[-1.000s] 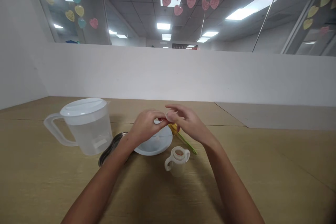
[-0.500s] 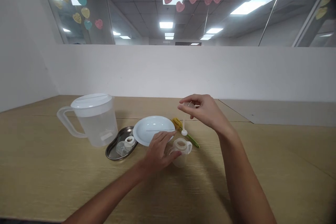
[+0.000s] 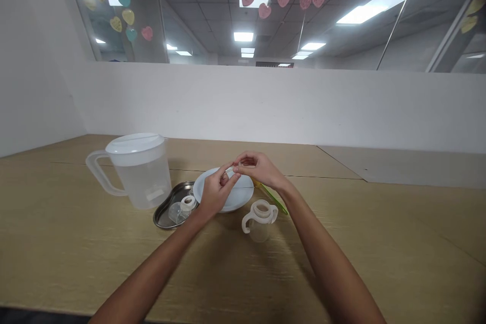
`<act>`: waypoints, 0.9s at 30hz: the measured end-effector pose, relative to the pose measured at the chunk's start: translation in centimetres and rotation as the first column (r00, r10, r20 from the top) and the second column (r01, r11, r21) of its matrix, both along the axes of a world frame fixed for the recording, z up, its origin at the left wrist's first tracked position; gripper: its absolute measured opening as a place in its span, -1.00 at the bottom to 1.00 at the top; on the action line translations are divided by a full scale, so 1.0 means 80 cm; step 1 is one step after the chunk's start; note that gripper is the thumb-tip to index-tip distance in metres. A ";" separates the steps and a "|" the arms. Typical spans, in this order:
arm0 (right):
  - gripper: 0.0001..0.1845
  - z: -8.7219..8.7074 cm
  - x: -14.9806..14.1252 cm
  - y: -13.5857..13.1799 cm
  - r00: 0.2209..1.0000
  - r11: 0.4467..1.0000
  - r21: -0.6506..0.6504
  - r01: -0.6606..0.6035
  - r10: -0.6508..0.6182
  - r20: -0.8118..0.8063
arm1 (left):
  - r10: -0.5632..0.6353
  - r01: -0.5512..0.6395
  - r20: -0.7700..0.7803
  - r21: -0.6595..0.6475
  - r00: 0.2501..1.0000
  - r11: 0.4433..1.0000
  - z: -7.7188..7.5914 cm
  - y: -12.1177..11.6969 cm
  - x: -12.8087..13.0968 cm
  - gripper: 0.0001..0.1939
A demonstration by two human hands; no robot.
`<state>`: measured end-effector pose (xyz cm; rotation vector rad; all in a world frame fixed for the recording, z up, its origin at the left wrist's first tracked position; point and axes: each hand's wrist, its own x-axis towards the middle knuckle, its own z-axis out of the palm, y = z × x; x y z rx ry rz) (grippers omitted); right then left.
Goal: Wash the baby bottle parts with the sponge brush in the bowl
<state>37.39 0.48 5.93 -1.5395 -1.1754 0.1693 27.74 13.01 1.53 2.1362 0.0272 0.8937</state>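
Note:
Over the white plate [image 3: 243, 197] my two hands meet at the fingertips. My left hand [image 3: 216, 190] is closed in a pinch on a thin, pale bottle straw [image 3: 229, 169], mostly hidden by the fingers. Coming from the right, my right hand [image 3: 260, 168] pinches the clear top of the same straw piece. Below them stands an open baby bottle [image 3: 260, 231] with a white two-handled collar [image 3: 246, 223]; neither hand touches it. The straw's weighted end is not visible now.
On the left, a kidney-shaped metal tray [image 3: 162, 220] holds a small clear bottle part with a white ring [image 3: 188, 203]. Behind it stands a lidded plastic pitcher [image 3: 142, 177]. A yellow flower with a green stem [image 3: 279, 203] lies right of the plate. A white wall [image 3: 266, 106] bounds the table's back.
My left hand has left the bottle and risen over the plate to pinch the straw. My right hand has moved left with the straw to meet it. The bottle stays put.

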 end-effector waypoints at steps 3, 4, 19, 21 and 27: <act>-0.72 -0.016 0.014 0.006 1.000 0.993 -0.114 0.014 -0.012 0.011 | 0.027 -0.020 -0.057 0.131 0.998 0.991 0.000 0.018 0.000 -0.56; -0.72 -0.020 0.017 0.007 1.000 0.989 -0.148 -0.012 0.011 -0.007 | 0.026 -0.014 -0.071 0.167 0.997 0.986 0.000 0.024 0.000 -0.60; -0.68 0.005 0.033 -0.036 0.976 0.977 -0.046 0.207 -0.209 -0.064 | 0.180 0.104 -0.438 0.551 0.881 0.828 -0.009 0.073 0.018 -0.73; -0.66 0.009 0.037 -0.042 0.973 0.976 0.000 0.218 -0.217 -0.083 | 0.165 0.145 -0.479 0.545 0.862 0.826 -0.009 0.071 0.027 -0.79; -0.64 0.018 0.031 -0.048 0.966 0.969 0.032 0.243 -0.239 -0.097 | 0.105 0.204 -0.527 0.494 0.843 0.845 -0.009 0.069 0.043 -0.82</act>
